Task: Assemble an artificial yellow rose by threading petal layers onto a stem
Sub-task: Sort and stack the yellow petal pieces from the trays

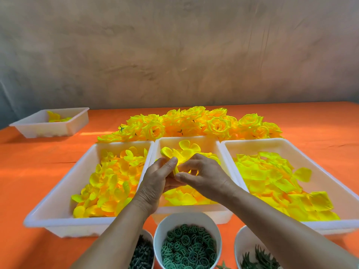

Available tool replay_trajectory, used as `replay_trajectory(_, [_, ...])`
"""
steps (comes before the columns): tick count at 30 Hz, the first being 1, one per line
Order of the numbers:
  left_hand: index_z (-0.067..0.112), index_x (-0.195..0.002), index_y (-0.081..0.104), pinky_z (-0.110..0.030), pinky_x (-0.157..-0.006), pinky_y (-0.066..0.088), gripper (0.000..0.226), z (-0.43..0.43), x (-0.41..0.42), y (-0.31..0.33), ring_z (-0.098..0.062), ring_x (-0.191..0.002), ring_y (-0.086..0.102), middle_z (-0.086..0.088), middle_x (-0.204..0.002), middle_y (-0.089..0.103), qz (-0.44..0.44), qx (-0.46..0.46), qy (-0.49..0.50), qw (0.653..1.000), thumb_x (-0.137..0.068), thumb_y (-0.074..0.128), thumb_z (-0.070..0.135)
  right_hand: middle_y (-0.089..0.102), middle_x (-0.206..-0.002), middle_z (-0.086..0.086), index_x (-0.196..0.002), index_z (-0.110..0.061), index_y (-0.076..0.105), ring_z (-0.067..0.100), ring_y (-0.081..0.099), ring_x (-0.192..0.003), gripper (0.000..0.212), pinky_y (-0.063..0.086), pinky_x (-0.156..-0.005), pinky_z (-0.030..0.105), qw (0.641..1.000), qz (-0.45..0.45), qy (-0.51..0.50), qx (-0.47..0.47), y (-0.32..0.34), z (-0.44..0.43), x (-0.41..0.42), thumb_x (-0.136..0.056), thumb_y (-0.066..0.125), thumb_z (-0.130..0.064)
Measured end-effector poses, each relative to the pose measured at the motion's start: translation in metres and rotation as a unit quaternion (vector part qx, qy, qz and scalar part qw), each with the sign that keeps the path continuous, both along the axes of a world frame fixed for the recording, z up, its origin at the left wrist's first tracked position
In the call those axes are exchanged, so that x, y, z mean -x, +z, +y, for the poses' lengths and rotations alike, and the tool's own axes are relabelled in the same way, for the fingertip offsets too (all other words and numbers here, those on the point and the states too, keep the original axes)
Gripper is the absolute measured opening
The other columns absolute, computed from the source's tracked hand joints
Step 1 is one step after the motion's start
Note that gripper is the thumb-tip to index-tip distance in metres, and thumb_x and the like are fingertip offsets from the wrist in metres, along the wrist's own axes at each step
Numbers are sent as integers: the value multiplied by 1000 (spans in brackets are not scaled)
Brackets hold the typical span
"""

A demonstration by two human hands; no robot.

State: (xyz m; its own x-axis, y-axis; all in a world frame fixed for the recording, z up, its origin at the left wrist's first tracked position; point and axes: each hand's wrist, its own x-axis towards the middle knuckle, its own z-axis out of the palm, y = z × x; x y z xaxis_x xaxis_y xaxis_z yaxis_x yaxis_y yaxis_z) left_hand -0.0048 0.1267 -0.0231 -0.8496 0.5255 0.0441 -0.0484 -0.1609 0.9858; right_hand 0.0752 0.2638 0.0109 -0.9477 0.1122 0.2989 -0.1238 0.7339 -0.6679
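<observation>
Over the middle smooth white plastic tray [209, 144] on the orange cloth-covered desk [38, 162], left grip [155, 181] and right grip [204, 177] both pinch a soft, ruffled yellow fabric petal layer [171, 152].

Handcraft assembly workstation: orange tabletop [38, 171], petal-filled middle tray [194, 138] flanked by others, finished roses [194, 121] behind it, parts cups [186, 217] before it.
</observation>
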Motion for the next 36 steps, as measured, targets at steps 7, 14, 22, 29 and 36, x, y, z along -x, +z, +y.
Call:
replay_trajectory(7, [11, -101, 63, -46, -84, 59, 30, 1, 1, -2, -31, -81, 73, -9, -78, 71, 3, 17, 4, 1000, -91, 65, 39, 59, -92, 0, -85, -19, 75, 3, 54, -77, 9, 48, -75, 30, 992, -25, 43, 116, -6, 2, -2, -90, 67, -22])
replay_trajectory(14, [11, -98, 58, -44, -80, 60, 44, 2, 3, -3, -33, -77, 73, -5, -71, 69, 5, 41, -10, 999, -77, 69, 48, 59, -55, -15, -61, -25, 68, -6, 50, -52, 23, 40, -54, 13, 975, -21, 16, 223, -4, 4, -4, -77, 80, -13])
replay_trajectory(22, [13, -93, 65, -41, -76, 60, 39, 0, 0, 0, -35, -80, 73, -15, -86, 73, 9, 37, -14, 999, -78, 70, 48, 58, -51, -15, -69, -18, 67, -2, 49, -48, 18, 41, -51, 13, 965, -32, 44, 257, -1, 5, -7, -85, 72, -10])
replay_trajectory(29, [10, -106, 62, -43, -81, 60, 46, 0, -2, 2, -36, -83, 73, -16, -90, 74, 5, 47, -14, 999, -79, 66, 47, 59, -63, 0, -75, -14, 71, 7, 52, -55, 16, 46, -58, 22, 961, -41, 33, 271, -6, 10, -6, -90, 65, -14])
replay_trajectory(36, [9, -111, 61, -40, -79, 60, 46, 0, -3, 3, -36, -86, 73, -20, -97, 74, 18, 53, -24, 998, -79, 63, 43, 62, -66, 3, -80, -9, 75, 15, 55, -64, 16, 47, -64, 32, 955, -54, 14, 290, -12, 14, -3, -90, 65, -18])
